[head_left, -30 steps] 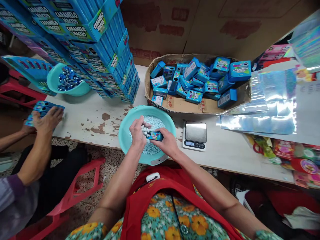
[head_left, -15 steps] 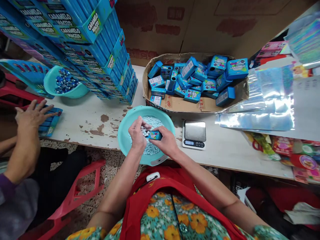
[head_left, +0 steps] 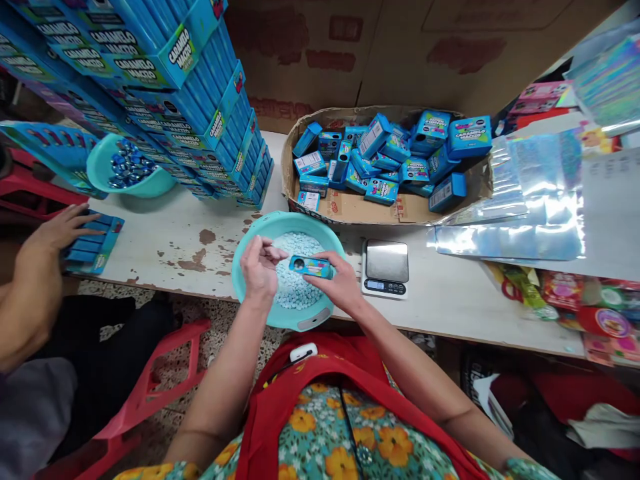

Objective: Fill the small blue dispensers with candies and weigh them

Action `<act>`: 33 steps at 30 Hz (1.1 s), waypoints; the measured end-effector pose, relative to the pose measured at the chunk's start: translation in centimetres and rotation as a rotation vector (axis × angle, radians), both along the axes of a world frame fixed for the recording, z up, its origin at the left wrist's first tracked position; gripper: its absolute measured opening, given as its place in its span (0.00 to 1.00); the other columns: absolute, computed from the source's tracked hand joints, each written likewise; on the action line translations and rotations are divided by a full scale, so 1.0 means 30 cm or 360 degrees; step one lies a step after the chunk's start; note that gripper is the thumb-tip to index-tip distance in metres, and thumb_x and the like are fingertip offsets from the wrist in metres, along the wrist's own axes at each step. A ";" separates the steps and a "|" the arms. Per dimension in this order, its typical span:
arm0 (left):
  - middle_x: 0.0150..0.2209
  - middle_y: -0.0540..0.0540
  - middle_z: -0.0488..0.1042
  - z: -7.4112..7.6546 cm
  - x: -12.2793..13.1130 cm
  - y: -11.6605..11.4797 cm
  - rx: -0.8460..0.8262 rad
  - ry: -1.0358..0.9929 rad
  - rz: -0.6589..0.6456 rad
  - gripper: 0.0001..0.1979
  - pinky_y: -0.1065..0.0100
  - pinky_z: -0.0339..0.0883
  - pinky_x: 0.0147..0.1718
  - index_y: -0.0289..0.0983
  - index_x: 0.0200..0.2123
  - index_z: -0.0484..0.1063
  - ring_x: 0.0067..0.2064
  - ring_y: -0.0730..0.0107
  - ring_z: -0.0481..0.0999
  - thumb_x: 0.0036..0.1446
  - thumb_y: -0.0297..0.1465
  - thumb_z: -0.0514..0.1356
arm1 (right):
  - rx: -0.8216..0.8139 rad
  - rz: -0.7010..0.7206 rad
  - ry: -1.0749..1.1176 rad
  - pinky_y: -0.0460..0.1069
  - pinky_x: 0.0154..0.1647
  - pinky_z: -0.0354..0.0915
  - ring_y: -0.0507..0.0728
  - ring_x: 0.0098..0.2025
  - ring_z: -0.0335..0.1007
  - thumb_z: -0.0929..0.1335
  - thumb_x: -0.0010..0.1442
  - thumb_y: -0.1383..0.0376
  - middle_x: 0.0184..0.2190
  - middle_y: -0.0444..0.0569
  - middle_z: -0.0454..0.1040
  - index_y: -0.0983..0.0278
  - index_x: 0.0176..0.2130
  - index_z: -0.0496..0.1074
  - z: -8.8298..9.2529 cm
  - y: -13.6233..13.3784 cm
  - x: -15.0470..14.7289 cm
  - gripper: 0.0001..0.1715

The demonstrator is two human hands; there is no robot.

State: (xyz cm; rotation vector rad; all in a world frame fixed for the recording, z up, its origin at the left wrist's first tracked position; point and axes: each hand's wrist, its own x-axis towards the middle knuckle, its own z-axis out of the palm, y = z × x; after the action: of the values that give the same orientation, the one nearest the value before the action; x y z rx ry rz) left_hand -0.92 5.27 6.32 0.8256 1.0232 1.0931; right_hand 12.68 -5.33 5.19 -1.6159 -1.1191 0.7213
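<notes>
Over a turquoise basin of small pale-blue candies, my right hand grips a small blue candy box between thumb and fingers. A dark round opening shows at the box's left end. My left hand is above the basin's left side, apart from the box. Its fingers are loosely bent and open, and I see no candies in it. Just right of the basin sits a small digital scale with nothing on its plate.
A cut cardboard tray of loose blue boxes stands behind the basin. Stacked display boxes rise at the left. A co-worker's hand rests by a blue pack. Shiny sheets lie at the right.
My left hand has moved left, away from the box, and the candies seen in it are gone from it. The box has turned, showing its opening. The co-worker's hand has shifted down and left.
</notes>
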 end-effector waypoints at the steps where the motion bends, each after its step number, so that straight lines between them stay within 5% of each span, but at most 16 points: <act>1: 0.19 0.52 0.66 -0.034 -0.019 0.007 0.0045 0.0214 -0.0038 0.16 0.64 0.69 0.33 0.38 0.30 0.68 0.25 0.68 0.73 0.55 0.46 0.55 | 0.0039 -0.0099 0.0016 0.53 0.45 0.65 0.58 0.41 0.70 0.74 0.50 0.57 0.39 0.47 0.73 0.60 0.42 0.70 -0.009 -0.012 0.014 0.20; 6: 0.33 0.44 0.75 -0.244 0.009 -0.058 0.0260 0.1272 -0.0951 0.11 0.59 0.64 0.47 0.39 0.27 0.72 0.42 0.59 0.73 0.51 0.41 0.59 | 0.0219 -0.0422 -0.0021 0.54 0.47 0.65 0.59 0.43 0.69 0.73 0.51 0.55 0.40 0.49 0.70 0.60 0.42 0.68 -0.115 -0.025 0.046 0.21; 9: 0.49 0.41 0.72 -0.322 0.085 -0.135 0.0578 0.1536 -0.1489 0.14 0.56 0.59 0.53 0.40 0.41 0.74 0.52 0.54 0.67 0.55 0.40 0.58 | 0.0248 -0.0543 -0.0046 0.54 0.48 0.64 0.59 0.43 0.68 0.72 0.52 0.55 0.39 0.49 0.70 0.61 0.41 0.68 -0.179 -0.007 0.038 0.20; 12: 0.55 0.40 0.66 -0.344 0.095 -0.175 0.0916 0.1905 -0.1884 0.21 0.51 0.57 0.53 0.41 0.51 0.69 0.56 0.51 0.62 0.62 0.43 0.48 | 0.0269 -0.0602 -0.0078 0.54 0.47 0.65 0.58 0.42 0.68 0.72 0.53 0.56 0.39 0.49 0.70 0.62 0.42 0.68 -0.209 0.006 0.030 0.19; 18: 0.43 0.40 0.70 -0.323 -0.086 -0.143 0.0994 0.1966 -0.2408 0.23 0.57 0.61 0.48 0.37 0.44 0.71 0.46 0.56 0.69 0.62 0.46 0.46 | 0.0309 -0.0665 -0.0192 0.53 0.45 0.65 0.57 0.40 0.67 0.72 0.53 0.55 0.37 0.47 0.69 0.62 0.41 0.68 -0.228 0.014 0.026 0.19; 23: 0.37 0.39 0.74 -0.333 -0.167 -0.092 0.0712 0.2069 -0.2190 0.16 0.58 0.64 0.41 0.37 0.38 0.73 0.42 0.52 0.73 0.54 0.42 0.56 | 0.0252 -0.0653 -0.0210 0.53 0.44 0.65 0.57 0.40 0.67 0.72 0.53 0.55 0.37 0.47 0.69 0.62 0.41 0.68 -0.220 0.016 0.025 0.20; 28: 0.30 0.43 0.74 -0.308 -0.172 -0.028 0.0539 0.1991 -0.1764 0.12 0.65 0.65 0.33 0.37 0.34 0.70 0.36 0.60 0.74 0.56 0.39 0.55 | 0.0206 -0.0450 -0.0160 0.53 0.45 0.65 0.57 0.41 0.68 0.72 0.54 0.56 0.38 0.48 0.70 0.62 0.43 0.68 -0.133 -0.011 0.009 0.20; 30: 0.25 0.47 0.71 -0.264 -0.165 -0.009 0.0294 0.1682 -0.1428 0.15 0.69 0.62 0.25 0.37 0.32 0.68 0.27 0.67 0.71 0.57 0.43 0.53 | 0.0188 -0.0293 -0.0180 0.53 0.47 0.65 0.58 0.43 0.69 0.73 0.54 0.56 0.40 0.48 0.70 0.61 0.43 0.69 -0.114 -0.022 -0.007 0.20; 33: 0.21 0.53 0.64 -0.176 -0.134 -0.003 -0.0219 0.0715 -0.0763 0.15 0.74 0.53 0.16 0.38 0.28 0.62 0.18 0.75 0.63 0.51 0.43 0.60 | 0.0043 -0.0052 -0.0270 0.53 0.46 0.65 0.59 0.42 0.70 0.73 0.53 0.57 0.38 0.49 0.72 0.61 0.42 0.70 -0.126 -0.025 -0.037 0.18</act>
State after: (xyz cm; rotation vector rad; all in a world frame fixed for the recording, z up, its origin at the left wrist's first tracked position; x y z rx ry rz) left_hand -4.93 5.18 1.03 1.1604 1.1725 0.4306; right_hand 11.57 -6.07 1.40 -1.6929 -1.2155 0.5533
